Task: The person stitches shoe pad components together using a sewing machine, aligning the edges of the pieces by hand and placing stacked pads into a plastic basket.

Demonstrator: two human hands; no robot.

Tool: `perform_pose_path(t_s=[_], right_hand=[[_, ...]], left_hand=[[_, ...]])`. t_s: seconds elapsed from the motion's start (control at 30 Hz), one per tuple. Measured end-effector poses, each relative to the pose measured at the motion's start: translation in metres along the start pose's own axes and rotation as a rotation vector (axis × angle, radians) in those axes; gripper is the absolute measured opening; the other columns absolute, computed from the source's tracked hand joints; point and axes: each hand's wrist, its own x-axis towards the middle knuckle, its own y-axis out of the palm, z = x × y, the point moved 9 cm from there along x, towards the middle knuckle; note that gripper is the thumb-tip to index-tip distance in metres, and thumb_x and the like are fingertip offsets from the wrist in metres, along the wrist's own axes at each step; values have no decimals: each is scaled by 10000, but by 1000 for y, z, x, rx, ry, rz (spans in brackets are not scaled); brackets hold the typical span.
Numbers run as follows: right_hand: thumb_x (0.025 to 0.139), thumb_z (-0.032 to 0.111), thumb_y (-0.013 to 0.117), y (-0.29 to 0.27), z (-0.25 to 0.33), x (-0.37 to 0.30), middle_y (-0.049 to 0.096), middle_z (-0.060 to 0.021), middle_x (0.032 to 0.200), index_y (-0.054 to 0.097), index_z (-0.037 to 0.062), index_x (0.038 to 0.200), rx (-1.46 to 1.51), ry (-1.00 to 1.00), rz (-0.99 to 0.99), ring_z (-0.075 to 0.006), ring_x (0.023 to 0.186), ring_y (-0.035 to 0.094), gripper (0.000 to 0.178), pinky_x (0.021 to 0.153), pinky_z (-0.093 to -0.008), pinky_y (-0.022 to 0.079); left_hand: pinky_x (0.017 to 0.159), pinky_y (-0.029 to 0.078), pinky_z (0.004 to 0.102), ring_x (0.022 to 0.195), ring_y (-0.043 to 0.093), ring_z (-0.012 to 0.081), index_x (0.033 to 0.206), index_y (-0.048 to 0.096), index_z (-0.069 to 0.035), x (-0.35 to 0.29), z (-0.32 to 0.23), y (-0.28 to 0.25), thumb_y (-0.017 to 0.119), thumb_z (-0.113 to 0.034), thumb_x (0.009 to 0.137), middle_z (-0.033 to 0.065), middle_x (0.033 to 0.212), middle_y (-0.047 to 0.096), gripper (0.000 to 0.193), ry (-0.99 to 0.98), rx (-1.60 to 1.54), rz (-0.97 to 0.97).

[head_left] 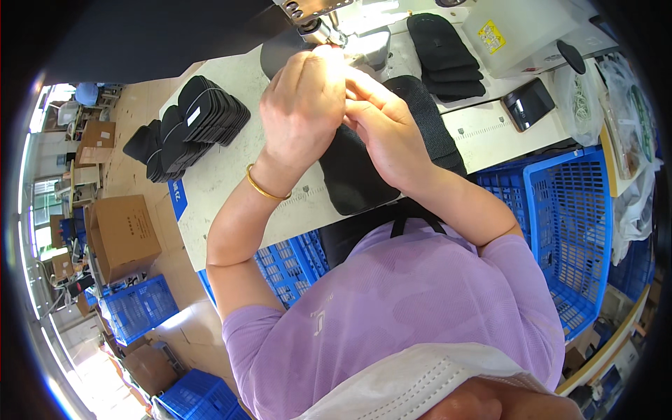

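Note:
Both hands are raised close together just below the needle area of a sewing machine (320,31). The fingers of my left hand (297,108) are pinched, and its back hides what is between them; a gold bangle (267,189) circles that wrist. Bent fingers of my right hand (385,133) meet the left fingertips in a pinch. Whatever they hold is too small and too brightly lit to make out. Under the hands, a black fabric piece (357,178) lies on the white table (231,168), partly covered. Beside the right hand is another dark textured piece (427,126).
Bundled black pieces (210,112) are stacked at the table's left, and more black pieces (444,59) lie at the far right. A phone-like black object (528,105) rests near a plastic bag (579,98). Blue crates (570,238) stand below the table; a cardboard box (124,236) is on the left.

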Motion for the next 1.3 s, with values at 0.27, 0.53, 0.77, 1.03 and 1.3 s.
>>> perform_pose_path(t_s=[0.27, 0.53, 0.77, 1.03, 1.3], right_hand=[[949, 21, 502, -12, 0, -4, 547, -133, 1332, 442, -74, 1367, -36, 43, -23, -161, 1248, 504, 433, 1036, -281, 409], [954, 45, 522, -11, 9, -6, 639, -53, 1081, 534, -30, 1270, -232, 13, 69, -85, 1006, 587, 325, 914, -275, 507], [977, 81, 468, -17, 31, -18, 672, -83, 956, 616, -66, 1089, -465, -64, 20, -93, 883, 638, 237, 812, -274, 553], [971, 142, 536, -27, 27, -26, 711, -83, 790, 657, -61, 959, -582, 37, 26, -135, 721, 701, 236, 674, -250, 568], [918, 149, 587, -19, 42, -22, 679, -83, 661, 649, -27, 802, -851, -123, -5, -116, 590, 665, 220, 554, -240, 513]], left_hand=[[737, 541, 336, 927, 626, 252, 1063, 661, -26, -1, 35, -6, 667, 25, 675, 79, 1002, 635, 391, -95, 12, 87], [719, 521, 342, 793, 614, 261, 952, 697, -5, 4, 15, -18, 675, 82, 702, 80, 882, 642, 265, -349, -466, 49], [779, 519, 335, 922, 628, 274, 1042, 689, 42, -15, -15, -13, 655, 130, 734, 124, 1015, 654, 322, -282, -258, 35], [640, 557, 299, 767, 653, 235, 903, 730, 36, -39, -29, -30, 693, 63, 592, 99, 883, 674, 314, -89, -225, -178], [707, 563, 317, 867, 646, 233, 994, 725, 24, -42, -40, -22, 702, 42, 630, 114, 986, 658, 365, 2, -110, -67]])
